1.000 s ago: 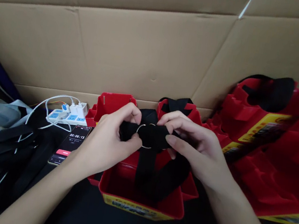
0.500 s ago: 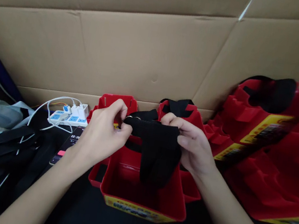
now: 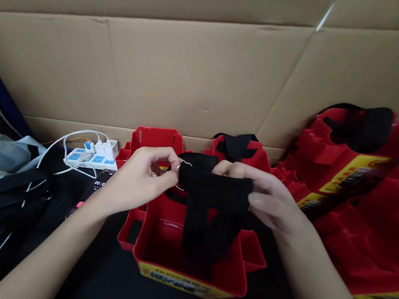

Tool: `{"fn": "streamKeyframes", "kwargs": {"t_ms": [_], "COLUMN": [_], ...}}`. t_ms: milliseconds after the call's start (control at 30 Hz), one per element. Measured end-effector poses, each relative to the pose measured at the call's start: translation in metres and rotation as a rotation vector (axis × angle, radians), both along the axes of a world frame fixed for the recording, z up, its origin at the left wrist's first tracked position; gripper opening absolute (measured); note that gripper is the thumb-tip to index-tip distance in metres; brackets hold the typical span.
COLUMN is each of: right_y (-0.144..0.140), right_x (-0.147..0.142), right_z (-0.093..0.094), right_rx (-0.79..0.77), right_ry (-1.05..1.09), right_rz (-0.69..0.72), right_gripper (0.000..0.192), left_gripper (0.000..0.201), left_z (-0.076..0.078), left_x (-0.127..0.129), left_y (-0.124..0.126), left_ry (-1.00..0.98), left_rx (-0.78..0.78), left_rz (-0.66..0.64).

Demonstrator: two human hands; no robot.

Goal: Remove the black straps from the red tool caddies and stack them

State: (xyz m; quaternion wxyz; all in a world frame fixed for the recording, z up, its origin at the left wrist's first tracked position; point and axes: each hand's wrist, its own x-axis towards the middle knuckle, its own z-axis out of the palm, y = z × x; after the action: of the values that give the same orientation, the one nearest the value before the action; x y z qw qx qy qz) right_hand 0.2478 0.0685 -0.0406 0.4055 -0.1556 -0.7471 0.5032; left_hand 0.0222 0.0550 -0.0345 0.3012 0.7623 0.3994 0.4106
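Observation:
A black webbing strap (image 3: 215, 192) is stretched between my two hands above a red plastic box (image 3: 155, 259) that has a yellow label on its front. My left hand (image 3: 148, 174) pinches the strap's left end, where a small metal ring (image 3: 178, 167) shows at the fingertips. My right hand (image 3: 271, 196) grips the strap's right side, thumb in front and fingers behind. Part of the strap hangs down into the box and hides some of its inside. Side pockets stick out on both sides of the box.
Behind stand more red boxes, one with a black strap (image 3: 237, 145). Stacked red boxes (image 3: 367, 237) fill the right. At left lie a white power strip (image 3: 97, 159) with cables, a phone (image 3: 98, 186) and black straps (image 3: 21, 197). A cardboard wall (image 3: 195, 78) closes the back.
Both hands have come slightly lower with the strap. My left hand has moved a little right towards the strap's end, and my right hand also sits slightly further right.

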Motion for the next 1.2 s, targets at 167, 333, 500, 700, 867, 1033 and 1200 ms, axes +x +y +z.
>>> {"fn": "streamKeyframes", "kwargs": {"t_ms": [167, 333, 500, 700, 867, 1033, 1200], "right_y": [-0.029, -0.041, -0.038, -0.032, -0.034, -0.041, -0.029], "right_x": [-0.020, -0.044, -0.039, -0.013, 0.026, 0.025, 0.007], "right_z": [0.003, -0.011, -0.005, 0.012, 0.031, 0.031, 0.016], "right_rx": [0.302, 0.479, 0.513, 0.588, 0.411, 0.388, 0.554], "right_ry": [-0.350, -0.618, -0.525, -0.280, -0.057, -0.321, -0.854], "right_rz": [-0.427, -0.623, -0.601, -0.768, -0.878, -0.681, -0.530], "right_gripper": [0.053, 0.057, 0.038, 0.017, 0.009, 0.015, 0.009], "left_gripper": [0.006, 0.007, 0.023, 0.010, 0.019, 0.021, 0.034], "left_z": [-0.004, -0.002, 0.006, 0.004, 0.003, 0.010, 0.011], "left_x": [0.014, 0.020, -0.009, -0.057, -0.104, -0.111, -0.070], "left_y": [-0.013, -0.023, -0.009, 0.022, 0.041, 0.035, 0.018], "left_ry": [0.138, 0.208, 0.355, 0.137, 0.291, 0.352, 0.588], "left_rx": [0.240, 0.283, 0.272, 0.506, 0.397, 0.216, 0.312], "left_rz": [0.149, 0.003, -0.219, 0.218, 0.645, 0.531, 0.334]}}
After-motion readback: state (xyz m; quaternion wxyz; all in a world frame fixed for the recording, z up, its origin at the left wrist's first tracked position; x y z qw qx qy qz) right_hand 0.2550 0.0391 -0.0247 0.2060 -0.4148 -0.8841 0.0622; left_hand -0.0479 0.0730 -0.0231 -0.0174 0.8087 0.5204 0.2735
